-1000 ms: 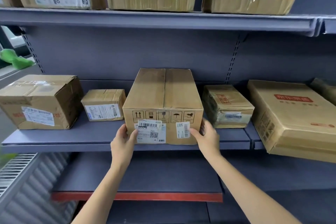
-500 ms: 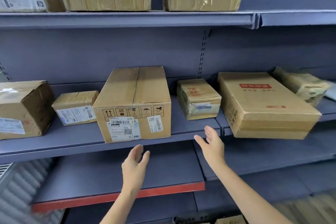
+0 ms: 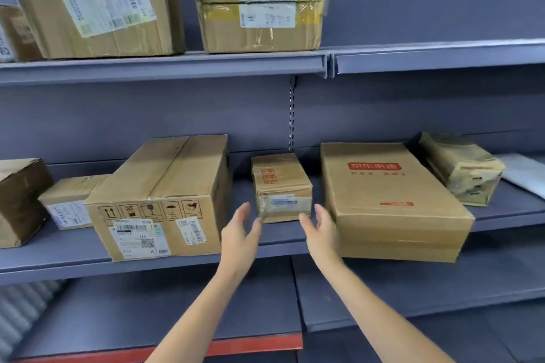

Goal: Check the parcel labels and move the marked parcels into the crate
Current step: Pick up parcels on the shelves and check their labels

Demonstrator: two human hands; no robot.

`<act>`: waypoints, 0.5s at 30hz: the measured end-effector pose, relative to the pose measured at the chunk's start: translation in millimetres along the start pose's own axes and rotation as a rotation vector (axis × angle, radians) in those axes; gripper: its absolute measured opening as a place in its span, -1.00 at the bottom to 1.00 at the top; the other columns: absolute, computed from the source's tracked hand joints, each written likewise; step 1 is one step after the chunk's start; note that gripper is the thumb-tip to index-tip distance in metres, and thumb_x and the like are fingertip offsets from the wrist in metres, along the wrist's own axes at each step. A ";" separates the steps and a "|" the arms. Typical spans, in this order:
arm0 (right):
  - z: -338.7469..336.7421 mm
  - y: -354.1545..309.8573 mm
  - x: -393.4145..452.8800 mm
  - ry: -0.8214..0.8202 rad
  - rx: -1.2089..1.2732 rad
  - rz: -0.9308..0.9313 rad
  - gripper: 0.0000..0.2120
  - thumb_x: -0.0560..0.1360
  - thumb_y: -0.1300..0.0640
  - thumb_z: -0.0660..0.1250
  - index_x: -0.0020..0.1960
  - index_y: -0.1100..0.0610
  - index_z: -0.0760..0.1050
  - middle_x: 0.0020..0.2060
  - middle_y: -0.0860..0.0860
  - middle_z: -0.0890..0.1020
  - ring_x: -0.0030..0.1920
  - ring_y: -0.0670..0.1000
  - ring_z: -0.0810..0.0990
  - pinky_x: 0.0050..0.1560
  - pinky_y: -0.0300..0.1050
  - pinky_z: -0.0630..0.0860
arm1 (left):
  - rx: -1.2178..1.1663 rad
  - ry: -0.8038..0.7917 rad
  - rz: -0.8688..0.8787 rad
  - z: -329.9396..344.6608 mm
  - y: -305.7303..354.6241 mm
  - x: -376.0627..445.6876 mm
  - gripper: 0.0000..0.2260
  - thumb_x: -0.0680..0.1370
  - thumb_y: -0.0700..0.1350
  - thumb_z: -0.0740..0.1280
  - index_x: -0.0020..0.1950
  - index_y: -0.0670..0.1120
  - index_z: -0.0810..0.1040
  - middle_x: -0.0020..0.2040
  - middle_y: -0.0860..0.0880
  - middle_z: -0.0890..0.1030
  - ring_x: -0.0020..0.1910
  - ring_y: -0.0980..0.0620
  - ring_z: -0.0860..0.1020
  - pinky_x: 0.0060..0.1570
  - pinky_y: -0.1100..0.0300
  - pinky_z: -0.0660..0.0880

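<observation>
**Both hands up at the small taped parcel, middle shelf**

While my arms come up from the bottom of the frame, both hands are loose and holding nothing: my left hand (image 3: pixel 239 231) sits just left of the small parcel (image 3: pixel 280 186) at frame center, my right hand (image 3: pixel 320 230) just right of it, fingers straight-ish, palms facing each other. The left fingertips look right at the parcel's lower left corner, but I can't tell if they actually touch it.

That small parcel sits on the middle shelf (image 3: pixel 280 234), long axis running front to back, short end facing me. There's a red stamp on top and a pale label on the front, both too blurry to read.

Left of it is the big box (image 3: pixel 165 197), also lying front to back, angled a bit. Its front shows handling symbols (up arrows, glass, umbrella) plus a white barcode label (image 3: pixel 138 234) where I can make out "NA" and "A", and a smaller barcode sticker beside it.

Right of center, the flat box (image 3: pixel 389 200) has red Chinese print on top that I can't read. Upper left of the frame, the top shelf holds two more labelled cartons, print unreadable.
</observation>
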State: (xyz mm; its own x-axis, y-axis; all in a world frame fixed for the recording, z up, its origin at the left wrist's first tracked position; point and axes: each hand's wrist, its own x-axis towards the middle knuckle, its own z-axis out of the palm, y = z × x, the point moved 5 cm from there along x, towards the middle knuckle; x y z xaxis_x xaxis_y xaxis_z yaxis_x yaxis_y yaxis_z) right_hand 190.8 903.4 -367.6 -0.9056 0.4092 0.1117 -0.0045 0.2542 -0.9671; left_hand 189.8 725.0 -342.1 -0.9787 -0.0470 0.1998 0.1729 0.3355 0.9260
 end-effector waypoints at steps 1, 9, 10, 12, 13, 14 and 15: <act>1.7 -3.4 6.9 0.000 -0.041 -0.005 -0.50 0.55 0.05 0.24 0.44 0.15 0.23 0.38 0.05 0.39 0.36 0.05 0.37 0.29 -0.12 0.30 | -0.001 0.018 -0.007 3.9 4.4 8.9 -0.58 0.58 -0.15 0.24 0.43 -0.11 0.30 0.39 -0.01 0.40 0.37 0.04 0.36 0.39 0.10 0.29; 15.4 -18.2 50.7 0.060 -0.131 0.056 -0.43 0.58 0.02 0.16 0.49 0.22 0.08 0.47 0.13 0.23 0.44 0.11 0.25 0.38 -0.08 0.21 | 0.078 0.037 -0.088 30.3 13.3 72.8 -0.58 0.60 -0.15 0.19 0.45 -0.16 0.23 0.37 -0.08 0.41 0.32 -0.03 0.41 0.23 0.18 0.33; 17.0 -17.6 56.2 0.057 -0.144 0.075 -0.43 0.58 0.03 0.15 0.49 0.24 0.07 0.47 0.15 0.23 0.44 0.12 0.24 0.38 -0.08 0.21 | 0.073 0.042 -0.136 32.6 6.4 80.3 -0.55 0.61 -0.12 0.18 0.47 -0.16 0.19 0.40 -0.12 0.38 0.36 -0.08 0.37 0.28 0.12 0.33; 21.3 -15.6 65.8 0.044 -0.178 0.097 -0.42 0.59 0.04 0.15 0.49 0.26 0.05 0.47 0.17 0.21 0.45 0.13 0.24 0.37 -0.09 0.21 | 0.079 0.041 -0.213 38.2 -6.8 92.6 -0.53 0.61 -0.08 0.16 0.48 -0.17 0.15 0.41 -0.17 0.37 0.36 -0.15 0.37 0.30 0.04 0.35; 23.8 -14.8 70.4 0.039 -0.191 0.102 -0.42 0.59 0.04 0.15 0.49 0.27 0.05 0.47 0.17 0.21 0.45 0.14 0.24 0.37 -0.09 0.21 | 0.086 0.038 -0.242 40.8 -12.4 97.5 -0.53 0.62 -0.05 0.15 0.48 -0.17 0.15 0.39 -0.19 0.38 0.35 -0.16 0.39 0.30 0.01 0.37; 26.3 -13.5 74.4 0.036 -0.199 0.107 -0.42 0.59 0.04 0.14 0.49 0.27 0.04 0.46 0.18 0.22 0.44 0.14 0.25 0.35 -0.09 0.23 | 0.085 0.037 -0.262 43.2 -17.7 101.3 -0.53 0.62 -0.02 0.14 0.48 -0.17 0.17 0.37 -0.20 0.41 0.32 -0.17 0.41 0.28 0.00 0.39; 29.1 -12.8 78.6 0.035 -0.204 0.110 -0.42 0.59 0.03 0.13 0.49 0.28 0.05 0.45 0.19 0.25 0.42 0.15 0.28 0.33 -0.08 0.26 | 0.081 0.038 -0.274 45.3 -21.4 104.6 -0.55 0.62 0.01 0.13 0.46 -0.16 0.21 0.32 -0.21 0.45 0.28 -0.17 0.45 0.25 0.00 0.42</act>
State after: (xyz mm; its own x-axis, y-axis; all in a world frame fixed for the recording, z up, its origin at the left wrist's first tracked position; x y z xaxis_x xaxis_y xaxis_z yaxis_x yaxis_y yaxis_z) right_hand 107.3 906.8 -353.1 -0.8808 0.4732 0.0191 0.1827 0.3768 -0.9081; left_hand 78.8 755.5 -355.5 -0.9827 -0.1807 -0.0411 -0.1081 0.3791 0.9190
